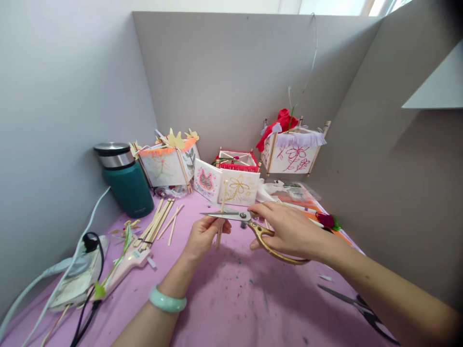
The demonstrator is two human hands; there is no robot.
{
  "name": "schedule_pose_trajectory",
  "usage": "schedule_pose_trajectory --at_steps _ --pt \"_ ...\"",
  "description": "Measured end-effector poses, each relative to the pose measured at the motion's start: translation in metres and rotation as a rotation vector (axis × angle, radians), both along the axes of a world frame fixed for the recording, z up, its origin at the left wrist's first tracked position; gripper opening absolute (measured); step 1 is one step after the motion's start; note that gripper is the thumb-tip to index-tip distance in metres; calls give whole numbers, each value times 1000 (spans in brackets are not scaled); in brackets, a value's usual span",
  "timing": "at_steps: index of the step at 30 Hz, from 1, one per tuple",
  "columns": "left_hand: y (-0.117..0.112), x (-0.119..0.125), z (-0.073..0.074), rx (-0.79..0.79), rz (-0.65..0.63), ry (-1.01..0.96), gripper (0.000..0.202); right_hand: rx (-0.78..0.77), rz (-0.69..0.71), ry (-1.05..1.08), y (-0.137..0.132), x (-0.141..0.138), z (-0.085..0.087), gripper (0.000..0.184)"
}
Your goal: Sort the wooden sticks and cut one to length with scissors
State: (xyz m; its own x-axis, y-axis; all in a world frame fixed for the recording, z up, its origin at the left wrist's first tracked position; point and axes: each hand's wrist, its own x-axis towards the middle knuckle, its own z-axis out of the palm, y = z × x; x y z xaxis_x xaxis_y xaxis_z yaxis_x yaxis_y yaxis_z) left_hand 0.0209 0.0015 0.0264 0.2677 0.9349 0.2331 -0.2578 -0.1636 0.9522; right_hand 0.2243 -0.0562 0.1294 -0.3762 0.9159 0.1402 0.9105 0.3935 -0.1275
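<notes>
Between the thumb and fingers of my left hand is a thin pale wooden stick, held roughly upright. My right hand grips a pair of scissors with gold-coloured handles, its fingers around them. The narrow blades point left and cross the stick just above my left fingertips; whether they press on it I cannot tell. Behind the stick stand two white panels, one with a yellow flower drawing and one with a pink and black butterfly-like drawing.
Decorated paper lanterns line the back near grey partition walls. On the left are a green flask, bundled sticks, a pink glue gun and a power strip with cables. Dark scissors lie at right on the purple tabletop.
</notes>
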Motion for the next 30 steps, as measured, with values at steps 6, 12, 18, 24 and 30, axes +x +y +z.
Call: schedule_pose_trajectory --at_steps 6,12,18,24,30 --pt "-2 1 2 15 15 22 24 -11 24 -63 0 -4 0 37" --pt "-5 2 4 30 39 75 27 29 21 -144 -4 -6 -7 24" --pt "-6 1 6 48 26 86 27 59 7 -215 -2 -6 -10 26" --pt "-5 -2 6 69 22 99 25 45 -23 -191 0 -8 -11 25" --pt "-3 0 2 93 17 113 24 64 -49 -129 0 -7 -19 21"
